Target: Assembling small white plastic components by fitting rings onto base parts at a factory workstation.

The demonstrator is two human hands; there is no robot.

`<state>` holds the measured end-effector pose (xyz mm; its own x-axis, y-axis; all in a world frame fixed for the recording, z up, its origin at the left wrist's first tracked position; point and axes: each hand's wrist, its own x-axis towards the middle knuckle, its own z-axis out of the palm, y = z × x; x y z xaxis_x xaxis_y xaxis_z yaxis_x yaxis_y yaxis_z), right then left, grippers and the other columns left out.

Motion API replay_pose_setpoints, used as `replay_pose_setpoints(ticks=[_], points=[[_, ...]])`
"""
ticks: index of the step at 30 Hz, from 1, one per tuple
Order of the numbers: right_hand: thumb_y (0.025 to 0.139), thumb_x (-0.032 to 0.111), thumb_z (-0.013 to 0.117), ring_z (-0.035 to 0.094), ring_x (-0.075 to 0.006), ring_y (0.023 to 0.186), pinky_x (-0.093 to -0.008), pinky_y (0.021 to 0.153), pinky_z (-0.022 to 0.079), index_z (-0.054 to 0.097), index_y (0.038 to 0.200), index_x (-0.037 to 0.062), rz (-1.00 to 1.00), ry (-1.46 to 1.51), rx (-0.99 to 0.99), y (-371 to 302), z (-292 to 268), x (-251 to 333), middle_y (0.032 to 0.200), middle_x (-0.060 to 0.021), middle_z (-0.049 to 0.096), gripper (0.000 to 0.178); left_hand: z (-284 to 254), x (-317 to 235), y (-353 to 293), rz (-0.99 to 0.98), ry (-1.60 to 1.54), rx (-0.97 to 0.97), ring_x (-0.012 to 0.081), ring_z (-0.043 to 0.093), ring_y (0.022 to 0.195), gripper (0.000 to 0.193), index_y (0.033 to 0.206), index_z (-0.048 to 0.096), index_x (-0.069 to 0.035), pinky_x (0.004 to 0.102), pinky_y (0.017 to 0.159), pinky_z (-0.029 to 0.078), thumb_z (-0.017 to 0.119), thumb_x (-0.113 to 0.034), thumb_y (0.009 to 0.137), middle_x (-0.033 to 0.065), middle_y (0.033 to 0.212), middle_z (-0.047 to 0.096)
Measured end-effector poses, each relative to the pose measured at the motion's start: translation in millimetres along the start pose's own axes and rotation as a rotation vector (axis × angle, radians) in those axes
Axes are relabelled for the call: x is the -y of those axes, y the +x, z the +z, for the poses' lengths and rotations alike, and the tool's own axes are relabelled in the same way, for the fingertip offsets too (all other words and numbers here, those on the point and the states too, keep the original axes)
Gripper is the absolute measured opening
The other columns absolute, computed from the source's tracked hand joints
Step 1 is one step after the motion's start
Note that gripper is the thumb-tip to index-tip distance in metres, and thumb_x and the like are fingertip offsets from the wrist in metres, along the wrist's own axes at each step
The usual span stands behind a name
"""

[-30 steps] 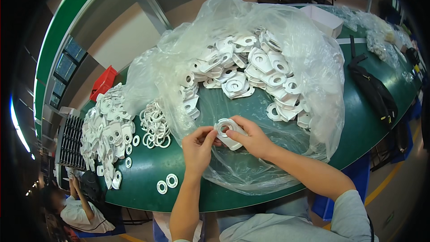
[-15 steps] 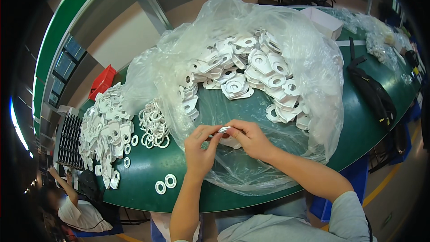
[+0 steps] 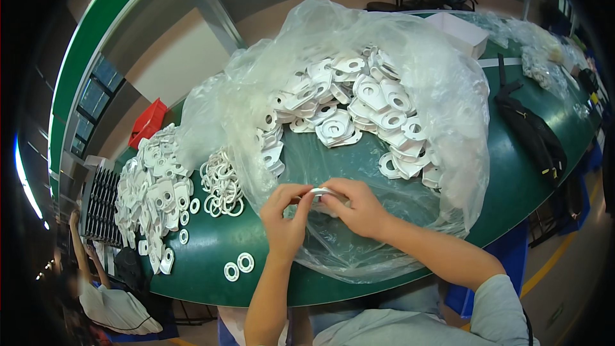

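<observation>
Over the near side of a clear plastic bag, both hands meet at one small white plastic part (image 3: 322, 191). My left hand (image 3: 284, 218) pinches its left side between thumb and fingers. From the right, my right hand (image 3: 357, 208) grips the same part, fingers on top and thumb below. The part is tilted nearly edge-on, and the fingers cover most of it, so its full shape is hidden. Beyond the hands, a heap of white plates with round holes (image 3: 333, 129) lies on the spread-open bag (image 3: 448, 154).
To the left lie a pile of white plates (image 3: 150, 186) and a heap of white rings (image 3: 223, 182). Two loose rings (image 3: 245, 261) rest near the table's front edge. A red bin (image 3: 148, 122), a white box (image 3: 458, 35) and a black bag (image 3: 528, 128) stand farther out. Another person (image 3: 112, 307) sits at left.
Both hands keep their hold on the white part, which has tilted a little, with less of its underside showing. The other person's arm at far left has risen slightly.
</observation>
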<state>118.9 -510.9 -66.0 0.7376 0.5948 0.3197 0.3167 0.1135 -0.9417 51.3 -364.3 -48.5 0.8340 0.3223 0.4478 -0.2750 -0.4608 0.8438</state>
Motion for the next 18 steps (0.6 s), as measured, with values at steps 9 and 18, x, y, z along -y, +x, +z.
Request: replay_pose_setpoints(ticks=[9, 18], points=[[0.065, 0.006, 0.068, 0.056, -0.0243, 0.093, -0.0455, 0.086, 0.044, 0.063, 0.094, 0.0077, -0.705, -0.456, -0.135, 0, -14, 18, 0.098, -0.0047, 0.06, 0.03, -4, -24, -6, 0.621, 0.262, -0.063, 0.0282, 0.066, 0.081, 0.024, 0.091, 0.063, 0.002, 0.0337, 0.073, 0.053, 0.067, 0.007, 0.068, 0.0166, 0.091, 0.066], [0.072, 0.013, 0.068, 0.058, -0.0208, 0.089, -0.0482, 0.089, 0.043, 0.065, 0.094, 0.0074, -0.88, -0.561, -0.147, -2, -18, 33, 0.097, -0.0013, 0.062, 0.023, -6, -29, -10, 0.725, 0.257, -0.079, 0.029, 0.066, 0.079, 0.017, 0.089, 0.063, 0.003, 0.0341, 0.071, 0.054, 0.068, 0.002, 0.072, 0.0187, 0.089, 0.066]])
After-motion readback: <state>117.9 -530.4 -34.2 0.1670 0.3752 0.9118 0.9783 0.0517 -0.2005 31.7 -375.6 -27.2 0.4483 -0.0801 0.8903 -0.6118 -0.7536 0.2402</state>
